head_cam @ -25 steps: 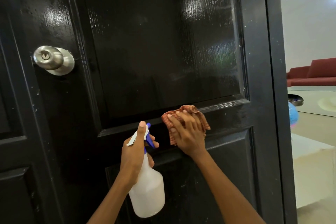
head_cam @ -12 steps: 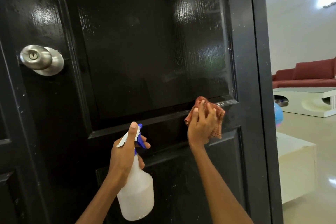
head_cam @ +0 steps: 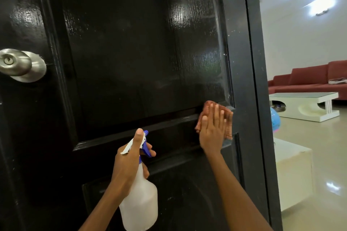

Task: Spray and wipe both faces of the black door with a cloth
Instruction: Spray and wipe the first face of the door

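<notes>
1. One black door (head_cam: 131, 52) fills most of the view, its glossy upper panel showing streaks and light reflections near the panel's right edge.
2. A reddish-brown cloth (head_cam: 228, 118) lies flat against the door at the lower right corner of the upper panel, on the rail between the upper and lower panels, close to the door's right edge.
3. The right hand (head_cam: 213, 133) presses the cloth to the door with straight, spread fingers; the cloth shows above and to the right of the fingers.
4. The left hand (head_cam: 129, 163) grips the neck of a spray bottle (head_cam: 140, 206), fingers wrapped around it, with a finger at the blue trigger and the thumb raised along the white-and-blue head.
5. The bottle is translucent white, held upright in front of the lower panel, left of the cloth and apart from it. No label or writing can be read on it.
6. A silver door knob (head_cam: 20, 64) with a keyhole sits at the door's left edge, well above and left of both hands.
7. Small pale specks dot the door's right stile.
8. Past the door's right edge, a room shows a red sofa (head_cam: 308, 78), a white low table (head_cam: 304, 105) with a glass top, a blue ball (head_cam: 275, 120) partly hidden by the door, and a wall light (head_cam: 321, 12).
</notes>
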